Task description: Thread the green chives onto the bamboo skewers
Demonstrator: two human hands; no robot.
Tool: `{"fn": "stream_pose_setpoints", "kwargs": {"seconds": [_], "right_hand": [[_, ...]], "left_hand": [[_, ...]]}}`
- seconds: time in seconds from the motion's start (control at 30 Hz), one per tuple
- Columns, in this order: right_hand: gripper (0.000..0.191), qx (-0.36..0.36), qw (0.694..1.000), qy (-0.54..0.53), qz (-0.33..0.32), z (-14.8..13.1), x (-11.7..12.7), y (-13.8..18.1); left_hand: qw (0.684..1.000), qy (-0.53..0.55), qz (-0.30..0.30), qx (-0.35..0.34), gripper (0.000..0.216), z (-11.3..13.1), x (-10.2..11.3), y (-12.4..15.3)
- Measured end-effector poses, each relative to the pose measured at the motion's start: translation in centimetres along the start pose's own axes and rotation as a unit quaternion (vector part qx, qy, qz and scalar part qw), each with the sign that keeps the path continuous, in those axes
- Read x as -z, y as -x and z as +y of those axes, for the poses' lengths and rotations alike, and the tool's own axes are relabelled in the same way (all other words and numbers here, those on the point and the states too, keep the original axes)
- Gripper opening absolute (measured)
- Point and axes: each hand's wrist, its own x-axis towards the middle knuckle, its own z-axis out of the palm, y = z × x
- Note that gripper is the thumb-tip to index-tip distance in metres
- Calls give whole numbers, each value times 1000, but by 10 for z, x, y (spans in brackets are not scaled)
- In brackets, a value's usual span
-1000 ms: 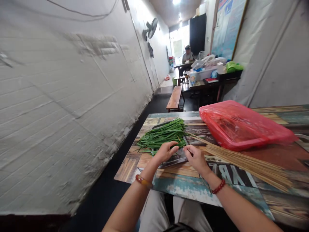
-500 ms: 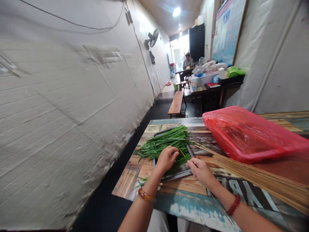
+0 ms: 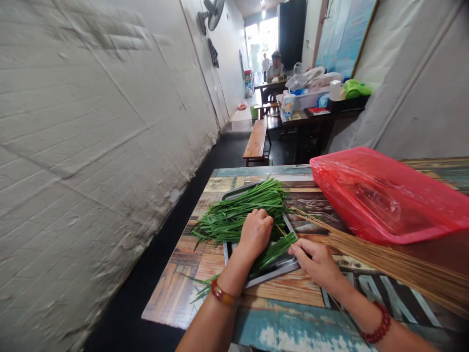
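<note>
In my head view, my right hand (image 3: 313,259) pinches the right end of a small bundle of green leaves (image 3: 274,252) slanting over the metal tray (image 3: 273,275), while my left hand (image 3: 255,232), apart from the right, curls above the tray with its fingertips hidden, so I cannot tell whether it grips anything. A larger pile of leaves (image 3: 242,210) covers the tray's far part on the tabletop (image 3: 176,298), left of thin sticks (image 3: 384,258) and a red plastic bag (image 3: 388,195).
</note>
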Motion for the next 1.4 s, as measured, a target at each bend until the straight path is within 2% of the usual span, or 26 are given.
{"fn": "stream_pose_setpoints", "kwargs": {"seconds": [0.1, 0.2, 0.37, 0.5, 0.63, 0.8, 1.17, 1.4], "right_hand": [[32, 2, 1000, 6, 0, -3, 3, 2], [31, 18, 999, 28, 9, -4, 6, 4], [31, 24, 999, 26, 24, -15, 8, 5], [29, 25, 999, 25, -1, -29, 4, 3], [29, 5, 1000, -4, -6, -28, 2, 2], [27, 10, 1000, 8, -14, -15, 10, 6], [25, 26, 1000, 13, 1, -12, 11, 4], [27, 10, 1000, 17, 7, -17, 12, 5]], "left_hand": [[995, 86, 41, 0, 11, -1, 8, 1], [973, 219, 70, 27, 7, -4, 16, 6], [902, 418, 50, 95, 9, -6, 18, 13], [849, 507, 32, 147, 16, -4, 16, 12], [828, 533, 19, 171, 20, -1, 19, 10], [815, 544, 30, 198, 19, 4, 16, 8], [826, 529, 9, 193, 19, 13, 15, 9], [819, 541, 19, 189, 18, 13, 15, 10]]}}
